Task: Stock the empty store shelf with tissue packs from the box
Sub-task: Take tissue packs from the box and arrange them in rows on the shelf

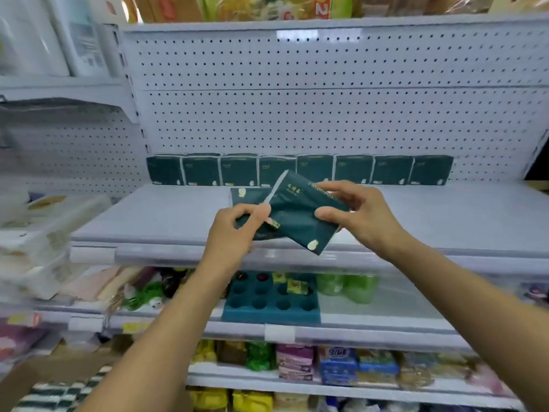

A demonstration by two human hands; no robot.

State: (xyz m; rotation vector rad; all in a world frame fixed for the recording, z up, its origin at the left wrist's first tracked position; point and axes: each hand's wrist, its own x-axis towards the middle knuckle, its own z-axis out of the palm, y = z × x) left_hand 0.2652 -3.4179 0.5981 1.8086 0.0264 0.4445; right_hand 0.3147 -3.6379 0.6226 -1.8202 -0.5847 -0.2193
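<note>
Head view: pack (300, 217) held over shelf (166, 215) front, tilted, long axis diagonal.
L hand (234, 233): pinches lower-left end.
R hand (361, 215): grips right end, nearer back row (300, 171).

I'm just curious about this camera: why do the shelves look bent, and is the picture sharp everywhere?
Head view: the wide-angle lens bows the shelf edges; the left side is smeared with blur, while the row of tissue packs at the back is fairly clear. Lighting is even, with soft glare on the price rail. Both hands show slight blur.
</note>
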